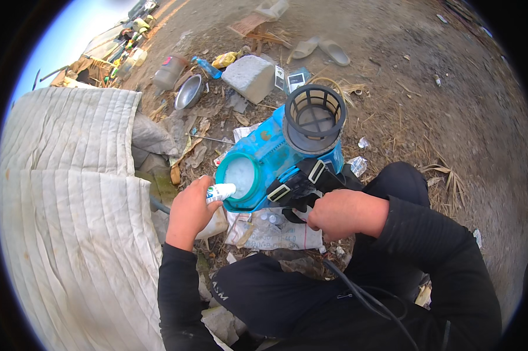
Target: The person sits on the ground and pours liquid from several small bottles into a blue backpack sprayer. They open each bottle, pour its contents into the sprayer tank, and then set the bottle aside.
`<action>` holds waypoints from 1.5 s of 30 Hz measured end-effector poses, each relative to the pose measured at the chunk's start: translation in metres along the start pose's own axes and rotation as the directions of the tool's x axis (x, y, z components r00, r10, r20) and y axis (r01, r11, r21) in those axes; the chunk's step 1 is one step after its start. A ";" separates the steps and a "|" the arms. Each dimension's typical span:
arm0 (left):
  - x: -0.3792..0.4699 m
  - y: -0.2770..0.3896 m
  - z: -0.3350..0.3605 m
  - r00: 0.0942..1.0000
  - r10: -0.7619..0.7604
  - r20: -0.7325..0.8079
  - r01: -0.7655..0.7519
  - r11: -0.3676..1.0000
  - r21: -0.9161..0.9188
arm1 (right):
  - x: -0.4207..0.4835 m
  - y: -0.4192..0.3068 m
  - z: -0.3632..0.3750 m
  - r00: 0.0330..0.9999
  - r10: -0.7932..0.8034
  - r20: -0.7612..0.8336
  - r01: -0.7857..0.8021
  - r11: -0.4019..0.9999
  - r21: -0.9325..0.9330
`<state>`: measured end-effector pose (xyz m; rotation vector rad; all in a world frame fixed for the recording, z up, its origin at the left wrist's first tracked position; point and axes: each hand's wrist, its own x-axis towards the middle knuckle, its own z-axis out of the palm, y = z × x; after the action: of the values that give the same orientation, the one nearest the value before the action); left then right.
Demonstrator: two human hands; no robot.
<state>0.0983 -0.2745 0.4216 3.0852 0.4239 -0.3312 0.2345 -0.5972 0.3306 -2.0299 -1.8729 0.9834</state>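
My left hand [193, 206] grips a small white bottle [220, 192] that bears writing, its end over the green rim of a round opening in a blue plastic tank [268, 145]. Whitish foam or liquid [240, 175] shows inside the opening. A black basket strainer [315, 115] with a ribbed frame stands at the tank's far end. Black straps with metal buckles [315, 171] lie along the tank's near side. My right hand [336, 214] is beside the straps, fingers curled; whether it holds a strap is hidden.
White quilted covering [80, 210] fills the left side. Beyond the tank are a stone block [249, 77], a metal bowl [188, 92], a blue bottle [208, 68] and a pair of slippers [334, 52]. A printed woven sack [275, 234] lies under the tank's near side. Dry litter covers the ground.
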 end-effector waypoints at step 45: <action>-0.024 -0.020 0.048 0.966 0.097 -0.241 -0.144 0.972 -0.184 | 0.012 -0.004 0.001 0.985 -0.077 -0.155 0.121 0.946 0.300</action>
<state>0.0609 -0.2635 0.3800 2.9402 0.2506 0.0711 0.2302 -0.5851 0.3283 -1.7575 -1.6158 1.0044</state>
